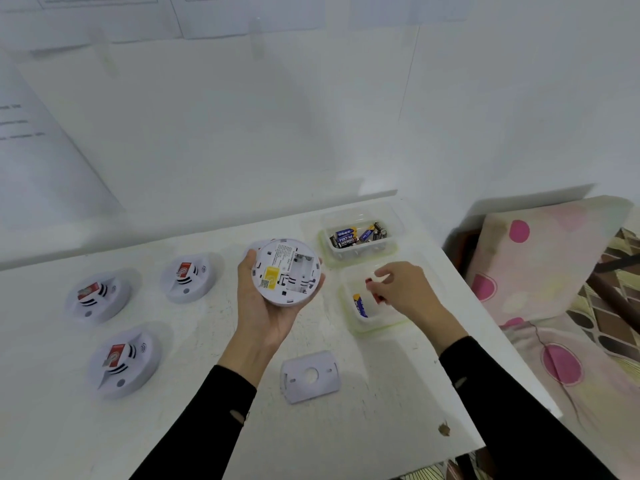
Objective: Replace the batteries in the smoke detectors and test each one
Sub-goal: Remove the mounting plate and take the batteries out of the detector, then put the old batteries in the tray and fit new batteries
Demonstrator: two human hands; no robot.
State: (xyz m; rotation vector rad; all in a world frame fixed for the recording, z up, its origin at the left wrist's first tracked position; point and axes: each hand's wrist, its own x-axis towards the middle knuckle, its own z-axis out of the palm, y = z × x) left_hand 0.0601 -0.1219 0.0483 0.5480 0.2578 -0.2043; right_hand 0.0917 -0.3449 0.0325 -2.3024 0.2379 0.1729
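While the left grip point(263, 306) cradles the held smoke detector point(287, 271) from below, fingers curled round its rim, the disc is raised above the surface point(173, 427) at centre of view, just L of the two tubs. Its back face is turned up toward the camera, tilted slightly; the front face points down into the palm. A yellow label point(272, 274) sits lower-L on the back. The open battery bay point(301, 271) takes the R half and shows empty. Slot direction in the bay: too blurred to tell.

Right grip point(405, 289) pinches a red-ended battery point(369, 280) betw. thumb and fingertips, over the near tub point(360, 327). That battery's long axis runs diagonally, far-L end to near-R end. Both visible ends are red and the mid-section is hidden by fingers. One blue-and-yellow battery point(360, 304) lies inside the near tub, long axis approx. toward/away from the viewer. The far tub point(360, 252), just beyond the near one, holds loose batteries point(358, 233) at mixed angles.

Three other smoke detectors point(124, 362) sit face up on the L part of the surface, each w/ a red tag, well apart from the held one. A mounting plate point(310, 375) lies flat betw. the two black sleeves point(221, 410). A spotted cushion point(519, 265) lies off the R edge.
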